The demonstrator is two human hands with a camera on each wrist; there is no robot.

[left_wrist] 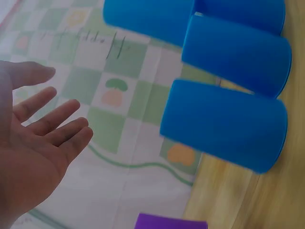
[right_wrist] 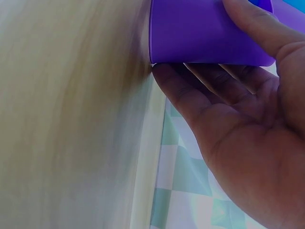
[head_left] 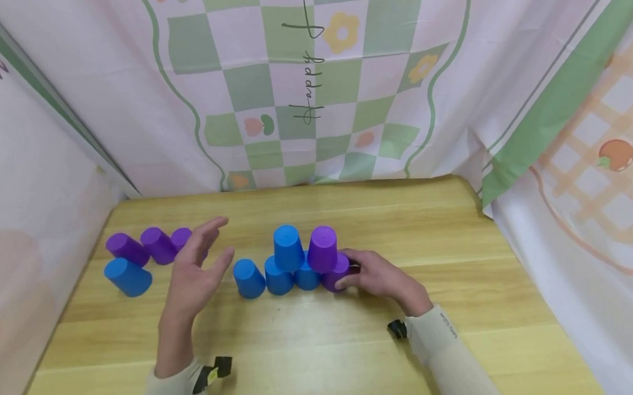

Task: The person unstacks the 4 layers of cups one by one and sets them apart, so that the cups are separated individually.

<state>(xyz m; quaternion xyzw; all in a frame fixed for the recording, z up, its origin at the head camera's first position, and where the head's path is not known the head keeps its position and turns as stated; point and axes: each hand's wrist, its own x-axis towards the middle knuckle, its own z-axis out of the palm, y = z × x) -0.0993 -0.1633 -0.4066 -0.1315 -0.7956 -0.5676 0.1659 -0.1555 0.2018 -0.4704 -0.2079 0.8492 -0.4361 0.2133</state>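
A row of upside-down cups stands mid-table: a left blue cup (head_left: 248,279), a second blue cup (head_left: 279,278), a third blue cup (head_left: 307,277) and, at the right end, a lower purple cup (head_left: 336,276). Above them sit an upper blue cup (head_left: 288,248) and an upper purple cup (head_left: 323,249). My right hand (head_left: 379,275) holds the lower purple cup, thumb in front and fingers behind; the right wrist view shows the same purple cup (right_wrist: 205,33) between them. My left hand (head_left: 194,277) hovers left of the row, fingers spread, touching no cup.
Farther left are a purple cup (head_left: 127,249), another purple cup (head_left: 159,246) and a third purple cup (head_left: 180,236), partly hidden by my left hand. A separate blue cup (head_left: 128,277) stands before them. Patterned curtains (head_left: 323,89) border the wooden table (head_left: 307,354).
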